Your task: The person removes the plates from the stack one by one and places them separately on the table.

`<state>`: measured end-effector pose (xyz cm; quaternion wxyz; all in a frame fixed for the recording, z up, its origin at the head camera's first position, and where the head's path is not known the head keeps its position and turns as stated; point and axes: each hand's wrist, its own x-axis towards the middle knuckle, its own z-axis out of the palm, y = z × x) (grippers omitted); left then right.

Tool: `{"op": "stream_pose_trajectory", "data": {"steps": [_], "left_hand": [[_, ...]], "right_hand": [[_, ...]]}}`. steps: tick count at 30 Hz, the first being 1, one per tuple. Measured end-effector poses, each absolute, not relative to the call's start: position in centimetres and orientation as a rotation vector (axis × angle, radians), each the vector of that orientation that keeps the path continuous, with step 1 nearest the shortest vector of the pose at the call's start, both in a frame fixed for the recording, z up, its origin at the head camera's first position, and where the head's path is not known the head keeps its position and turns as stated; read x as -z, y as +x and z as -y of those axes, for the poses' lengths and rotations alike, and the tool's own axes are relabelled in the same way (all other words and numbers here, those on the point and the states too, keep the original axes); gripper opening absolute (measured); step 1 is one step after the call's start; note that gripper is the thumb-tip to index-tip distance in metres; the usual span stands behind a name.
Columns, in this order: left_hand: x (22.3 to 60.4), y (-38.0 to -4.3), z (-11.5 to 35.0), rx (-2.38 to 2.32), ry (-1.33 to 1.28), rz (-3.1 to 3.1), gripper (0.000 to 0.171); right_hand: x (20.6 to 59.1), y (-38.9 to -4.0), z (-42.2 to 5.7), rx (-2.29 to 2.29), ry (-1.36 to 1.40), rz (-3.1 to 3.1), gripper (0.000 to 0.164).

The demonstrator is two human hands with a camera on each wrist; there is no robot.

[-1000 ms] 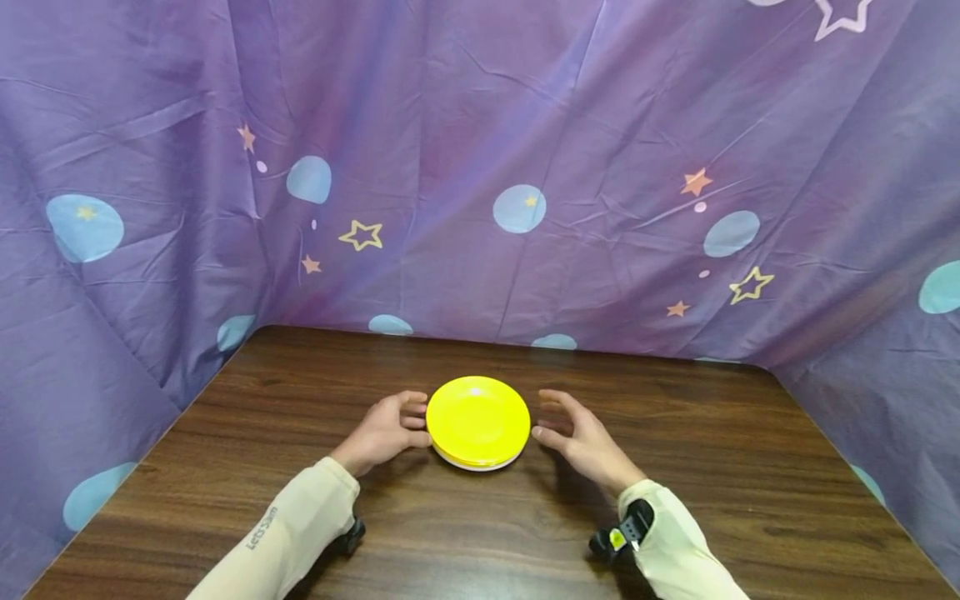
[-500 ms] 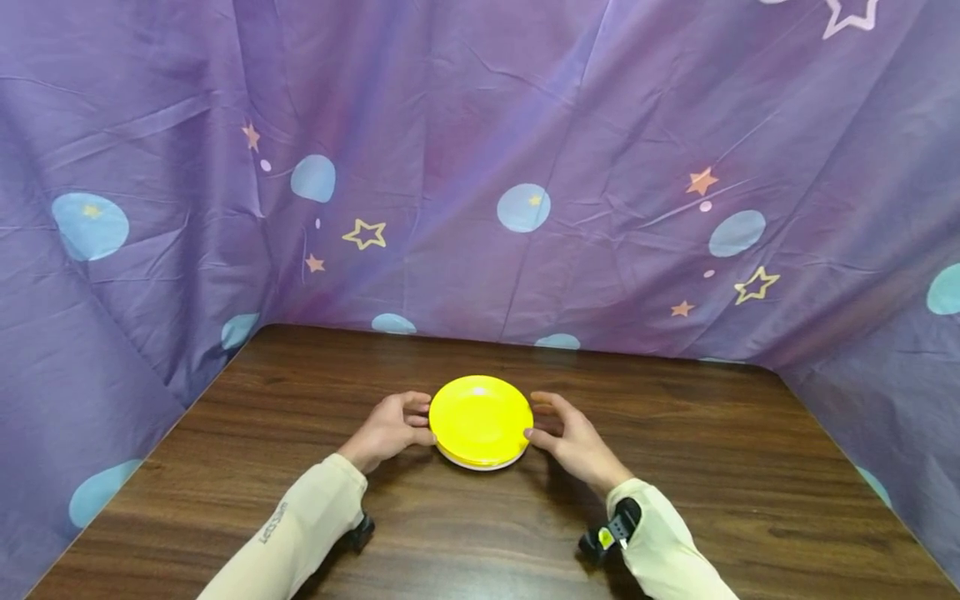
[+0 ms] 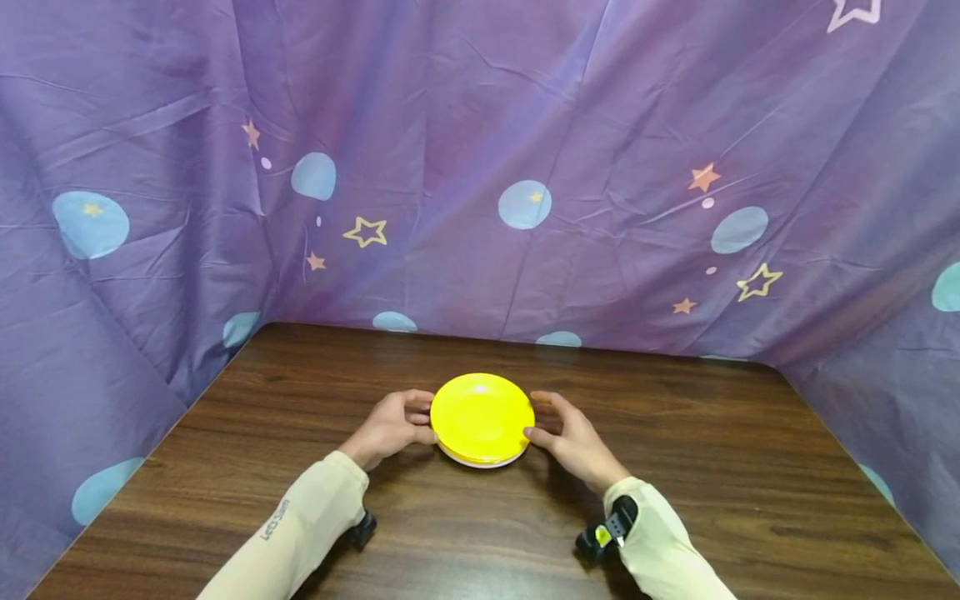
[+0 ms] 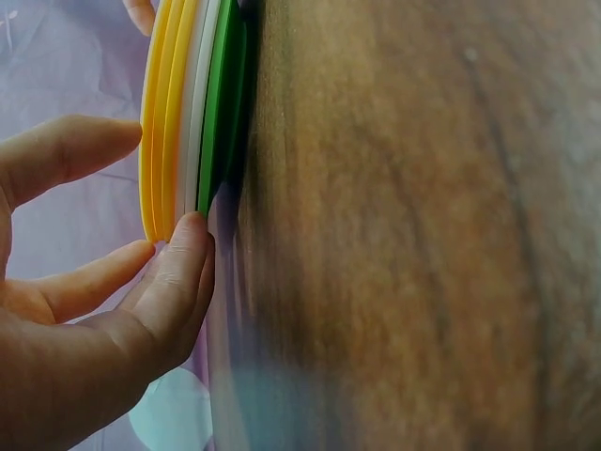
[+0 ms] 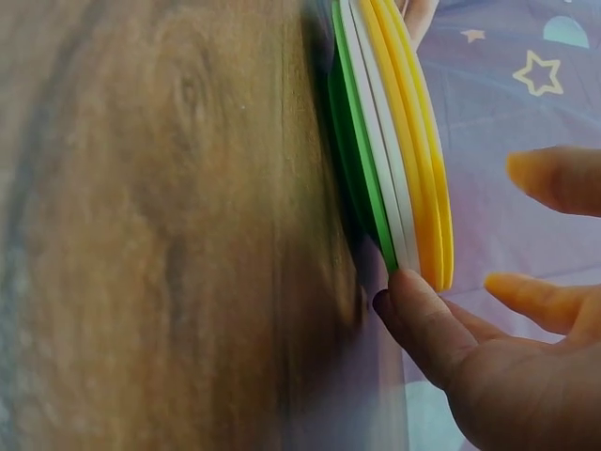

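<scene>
A stack of round plates lies on the wooden table, with yellow plates [image 3: 482, 419] on top. Beneath them the left wrist view shows white plates [image 4: 195, 113] and a green plate [image 4: 225, 103] at the bottom. My left hand [image 3: 386, 429] is at the stack's left side, its thumb by the yellow rim and fingertips right at the lower edges. On the opposite side is my right hand [image 3: 577, 442], fingers loosely extended. One right fingertip meets the white rims, while the thumb stands apart from the stack in the right wrist view.
The brown wooden table [image 3: 465, 542] extends around the stack. A purple cloth [image 3: 420, 150] printed with stars and blue circles hangs behind it and along both sides. Both forearms wear cream sleeves [image 3: 303, 508] with black wrist devices [image 3: 600, 537].
The right hand has moved left to the plates' rim, and the left hand has come slightly closer. The stack keeps its place on the table; the head view has shifted a little.
</scene>
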<state>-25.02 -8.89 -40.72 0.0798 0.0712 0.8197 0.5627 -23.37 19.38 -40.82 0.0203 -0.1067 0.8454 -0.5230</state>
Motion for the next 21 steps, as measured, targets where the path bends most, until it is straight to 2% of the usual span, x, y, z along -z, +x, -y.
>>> {"op": "stream_pose_trajectory", "data": {"steps": [21], "left_hand": [[40.66, -24.99, 8.96, -1.692, 0.307, -2.452, 0.060]], "right_hand": [[41.47, -23.51, -19.37, 1.660, -0.307, -2.637, 0.055]]}}
